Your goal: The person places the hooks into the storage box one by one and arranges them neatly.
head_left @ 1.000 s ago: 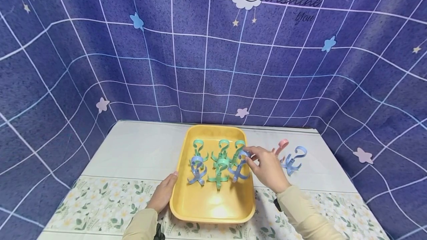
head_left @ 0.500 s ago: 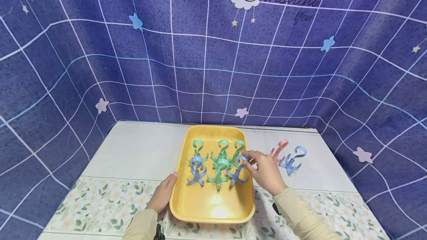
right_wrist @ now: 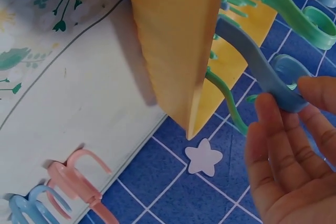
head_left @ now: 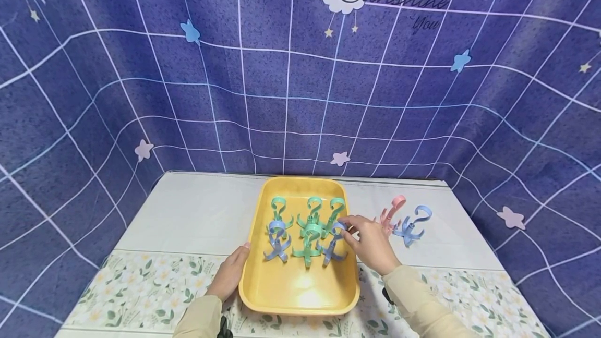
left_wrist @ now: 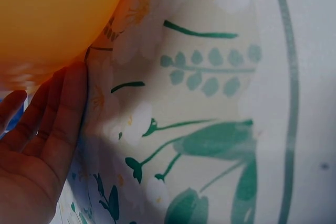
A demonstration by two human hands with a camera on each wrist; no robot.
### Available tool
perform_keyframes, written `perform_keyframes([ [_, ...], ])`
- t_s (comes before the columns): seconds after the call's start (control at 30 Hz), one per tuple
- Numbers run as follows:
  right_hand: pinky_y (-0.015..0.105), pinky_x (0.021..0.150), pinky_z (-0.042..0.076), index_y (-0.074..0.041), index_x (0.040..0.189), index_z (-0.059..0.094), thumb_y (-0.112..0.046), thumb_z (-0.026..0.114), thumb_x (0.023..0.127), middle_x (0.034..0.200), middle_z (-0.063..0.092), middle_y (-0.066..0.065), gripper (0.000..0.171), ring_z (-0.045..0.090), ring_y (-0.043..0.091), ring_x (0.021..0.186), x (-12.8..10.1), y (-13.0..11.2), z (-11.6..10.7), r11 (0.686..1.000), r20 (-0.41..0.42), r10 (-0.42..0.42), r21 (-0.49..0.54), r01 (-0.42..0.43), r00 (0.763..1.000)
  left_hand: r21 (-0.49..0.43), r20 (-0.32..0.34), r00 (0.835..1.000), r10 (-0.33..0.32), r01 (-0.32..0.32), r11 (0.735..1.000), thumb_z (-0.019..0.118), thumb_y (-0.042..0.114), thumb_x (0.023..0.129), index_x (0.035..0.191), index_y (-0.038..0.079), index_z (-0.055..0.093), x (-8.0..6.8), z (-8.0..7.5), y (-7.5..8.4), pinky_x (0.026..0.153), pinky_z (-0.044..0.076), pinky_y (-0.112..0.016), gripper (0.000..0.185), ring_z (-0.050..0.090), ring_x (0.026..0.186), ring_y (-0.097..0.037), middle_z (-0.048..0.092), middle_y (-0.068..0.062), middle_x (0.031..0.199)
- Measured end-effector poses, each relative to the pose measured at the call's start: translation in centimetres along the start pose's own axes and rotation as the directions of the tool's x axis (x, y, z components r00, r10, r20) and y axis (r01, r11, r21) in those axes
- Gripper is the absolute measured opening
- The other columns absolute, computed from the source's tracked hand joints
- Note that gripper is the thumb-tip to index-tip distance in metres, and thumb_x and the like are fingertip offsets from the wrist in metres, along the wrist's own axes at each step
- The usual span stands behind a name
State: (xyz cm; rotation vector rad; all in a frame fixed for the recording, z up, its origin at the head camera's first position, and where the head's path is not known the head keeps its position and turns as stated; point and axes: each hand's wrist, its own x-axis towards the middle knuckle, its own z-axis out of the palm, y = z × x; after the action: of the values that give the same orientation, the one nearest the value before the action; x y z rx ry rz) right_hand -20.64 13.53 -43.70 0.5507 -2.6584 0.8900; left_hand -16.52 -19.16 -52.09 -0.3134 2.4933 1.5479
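Left hand (head_left: 230, 274) lies flat with straight fingers against the near-left edge of the yellow tray (head_left: 281, 296), probably to keep it from sliding on the bench (head_left: 188, 213). Right hand (head_left: 371, 241) pinches the top loop of a blue hook (head_left: 332, 248), standing it upright in the tray's front row next to a green hook (head_left: 307, 241). Further right of that hand, a pink hook (head_left: 391, 213) and another blue one (head_left: 412, 226) sit on the bench.

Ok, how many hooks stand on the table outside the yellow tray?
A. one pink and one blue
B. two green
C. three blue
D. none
A: a pink hook and a blue hook stand on the table right of the yellow tray.
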Motion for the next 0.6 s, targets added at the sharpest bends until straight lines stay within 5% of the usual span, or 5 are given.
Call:
perform_keyframes([
  [0.6,0.028,0.07,0.058,-0.009,0.114,0.075,-0.001,0.079,0.088,0.098,0.073,0.0,0.028,0.07,0.014,0.082,0.5,1.1,-0.1,0.995,0.051,-0.097,-0.03,0.098,0.994,0.023,-0.002,1.0,0.016,-0.016,1.0,0.019,0.067,0.104,0.157,0.003,0.034,0.1,0.1,0.0,0.117,0.026,-0.063,0.085,0.039,0.141,-0.047,0.046,-0.022,0.152],
])
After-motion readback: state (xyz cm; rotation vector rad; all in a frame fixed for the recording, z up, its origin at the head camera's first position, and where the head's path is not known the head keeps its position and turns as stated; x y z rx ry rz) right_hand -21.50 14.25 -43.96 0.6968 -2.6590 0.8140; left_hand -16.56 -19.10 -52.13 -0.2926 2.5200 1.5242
